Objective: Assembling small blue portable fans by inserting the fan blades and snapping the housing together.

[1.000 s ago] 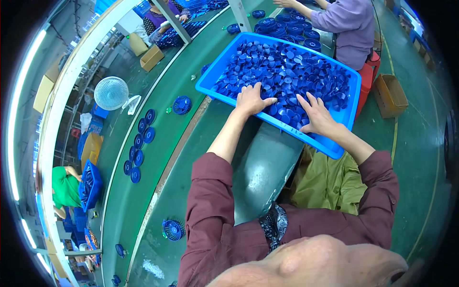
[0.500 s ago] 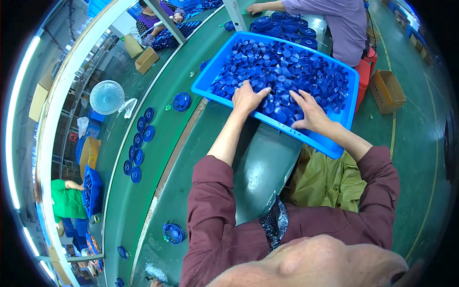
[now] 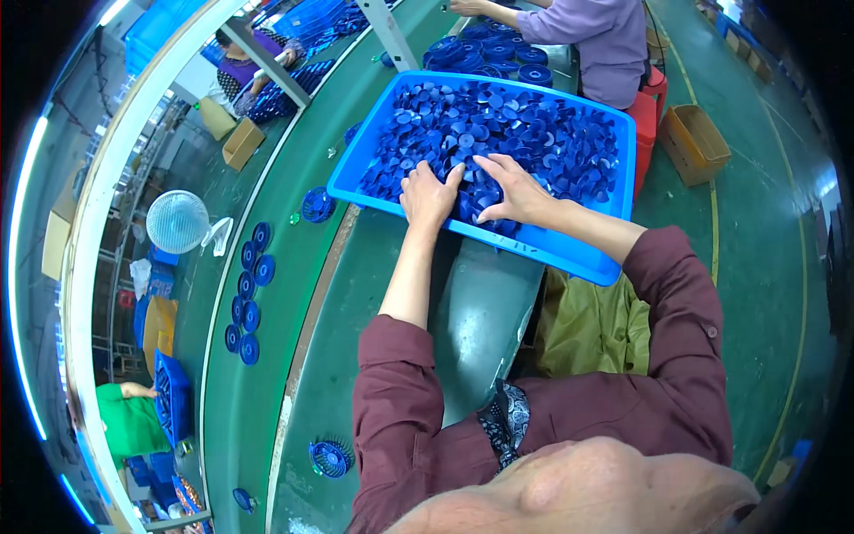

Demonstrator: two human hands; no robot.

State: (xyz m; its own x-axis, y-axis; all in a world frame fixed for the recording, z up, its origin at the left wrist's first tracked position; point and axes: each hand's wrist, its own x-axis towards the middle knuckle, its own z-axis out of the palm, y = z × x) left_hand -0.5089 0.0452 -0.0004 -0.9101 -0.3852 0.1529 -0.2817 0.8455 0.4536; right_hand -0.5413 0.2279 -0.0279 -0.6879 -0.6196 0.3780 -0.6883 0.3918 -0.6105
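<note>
A large blue plastic tray (image 3: 580, 260) is heaped with small blue plastic fan blades (image 3: 534, 133). Over its near side, my left hand (image 3: 429, 198) rests on the pile with fingers bent and thumb apart. My right hand (image 3: 520, 191) reaches in from the right, its thumb spread from its curved fingers, close to the left thumb. Loose blades lie between the two hands. Neither hand visibly grips a piece, though some fingertips sink among the blades.
Round blue fan parts (image 3: 246, 285) stand on the green conveyor (image 3: 294, 258) at left. One blue fan cage (image 3: 330, 458) lies near my left sleeve. Beyond the tray, a co-worker in purple (image 3: 587, 40) sits by stacked blue parts (image 3: 498, 53). A cardboard box (image 3: 696, 147) is at right.
My hands have come closer together over the pile, the right one moving toward the left. The whole view has shifted slightly, and the tray appears farther left.
</note>
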